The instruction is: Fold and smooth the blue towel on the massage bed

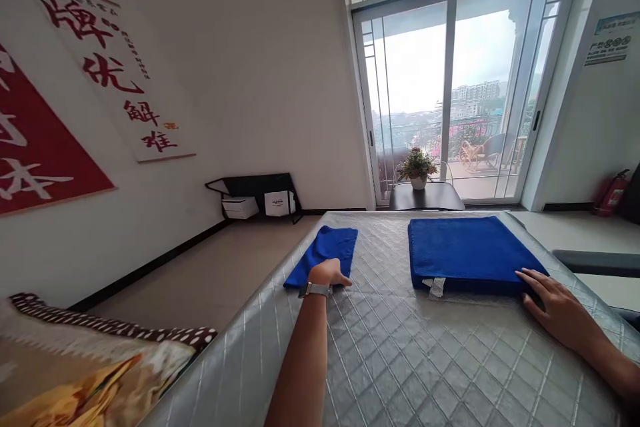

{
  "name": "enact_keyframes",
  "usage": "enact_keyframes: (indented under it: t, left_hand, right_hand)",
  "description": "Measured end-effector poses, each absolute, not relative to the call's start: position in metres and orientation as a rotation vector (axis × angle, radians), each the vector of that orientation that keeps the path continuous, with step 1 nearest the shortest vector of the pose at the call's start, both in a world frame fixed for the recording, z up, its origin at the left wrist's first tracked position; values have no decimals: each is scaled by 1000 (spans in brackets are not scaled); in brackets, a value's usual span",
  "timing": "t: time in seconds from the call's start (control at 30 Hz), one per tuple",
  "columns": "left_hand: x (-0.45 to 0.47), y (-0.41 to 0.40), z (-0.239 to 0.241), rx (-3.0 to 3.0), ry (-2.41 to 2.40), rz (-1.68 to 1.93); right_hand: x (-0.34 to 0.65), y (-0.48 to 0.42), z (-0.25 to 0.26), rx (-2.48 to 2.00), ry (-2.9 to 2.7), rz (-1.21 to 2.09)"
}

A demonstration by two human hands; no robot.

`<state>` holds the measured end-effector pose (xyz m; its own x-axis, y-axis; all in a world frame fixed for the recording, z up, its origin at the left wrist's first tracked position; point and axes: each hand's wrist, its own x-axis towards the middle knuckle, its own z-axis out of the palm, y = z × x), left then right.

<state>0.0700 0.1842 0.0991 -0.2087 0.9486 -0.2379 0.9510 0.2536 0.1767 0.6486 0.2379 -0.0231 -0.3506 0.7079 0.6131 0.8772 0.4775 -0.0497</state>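
Resting my right hand (553, 303) open, fingers stretched out, I touch the near right corner of the folded blue cloth (465, 247), which lies as a thick, neat, flat block on the quilted silver cover (400, 353). A white tag (437, 288) pokes out at its near edge, toward the left. My left hand (326, 271), with a grey band (316, 289) around the wrist, is at the near edge of the smaller blue cloth (327, 247), which lies slightly rumpled near the left side of the cover, well apart from the thick block. The thumb points right, but the other fingers are hidden, so I can't tell whether they grip the cloth. Beyond the far edge, a potted plant (419, 165) stands before the sliding glass door (407, 80)
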Motion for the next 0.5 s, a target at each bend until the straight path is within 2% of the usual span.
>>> enact_keyframes:
  t: [0.3,0.5]
  left_hand:
    - [46,182,88,1650,2202,166]
    - [48,179,116,1662,2234,658]
  right_hand:
    - [652,237,-24,-1304,-2114,-393]
    - [655,239,-25,-1306,-2102,-407]
